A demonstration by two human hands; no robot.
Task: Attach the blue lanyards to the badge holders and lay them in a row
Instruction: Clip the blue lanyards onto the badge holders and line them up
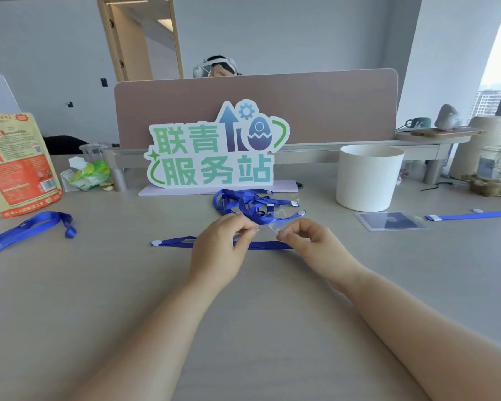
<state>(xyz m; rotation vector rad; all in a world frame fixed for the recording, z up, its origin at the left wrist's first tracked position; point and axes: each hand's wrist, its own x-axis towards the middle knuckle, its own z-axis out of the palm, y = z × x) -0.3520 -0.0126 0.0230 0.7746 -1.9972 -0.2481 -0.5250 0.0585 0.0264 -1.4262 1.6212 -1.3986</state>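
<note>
- Left hand: I see the thumb and forefinger pinching one end of a clear tab, held just above the desk.
- Right hand: the fingers are curled, with thumb and forefinger pinching the tab's other end. The two hands nearly meet at their fingertips.
- Lanyard: it lies flat across the desk beneath both hands, its white button end to the left. I cannot tell whether the tab joins it.
- Pile: several blue lanyards lie tangled just beyond the hands, in front of the sign.
- Badge holder: it lies flat on the desk to the right, near the white pot.
- Strap: a blue band runs rightward from just beside the holder. I cannot tell whether the two touch.
- Folded lanyard: it lies at far left, near the snack bag.
</note>
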